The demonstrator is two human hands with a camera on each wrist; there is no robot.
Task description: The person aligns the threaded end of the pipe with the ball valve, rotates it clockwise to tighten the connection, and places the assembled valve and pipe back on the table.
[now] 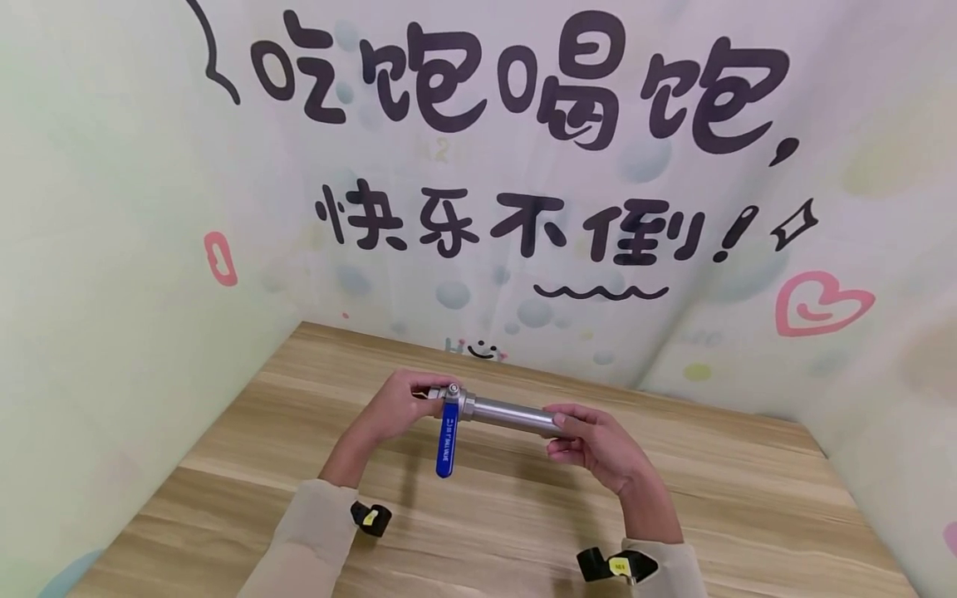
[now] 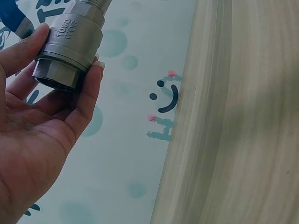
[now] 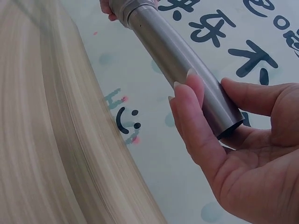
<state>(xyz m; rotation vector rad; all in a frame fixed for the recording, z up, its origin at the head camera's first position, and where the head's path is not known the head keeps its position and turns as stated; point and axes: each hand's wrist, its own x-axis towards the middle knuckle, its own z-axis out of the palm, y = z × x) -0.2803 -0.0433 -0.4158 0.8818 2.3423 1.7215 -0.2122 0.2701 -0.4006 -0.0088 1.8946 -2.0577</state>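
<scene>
A steel ball valve (image 2: pixel 70 39) with a blue lever handle (image 1: pixel 446 444) is joined end to end with a straight metal pipe (image 1: pixel 512 414). My left hand (image 1: pixel 396 407) grips the valve's body at its free end, thumb on one side and fingers on the other. In the left wrist view the valve's hexagonal end opening and raised lettering show. At the pipe's far end, my right hand (image 1: pixel 601 444) holds it between thumb and fingers; the pipe's open end shows in the right wrist view. Both pieces are held up above the table, with the lever pointing toward me.
Below lies a wood-grain table (image 1: pixel 478 515). A pale printed backdrop (image 1: pixel 478 307) with dark lettering rises along its back edge and sides. Each wrist wears a black camera mount, one at the left cuff (image 1: pixel 371 519) and one at the right cuff (image 1: pixel 616 566).
</scene>
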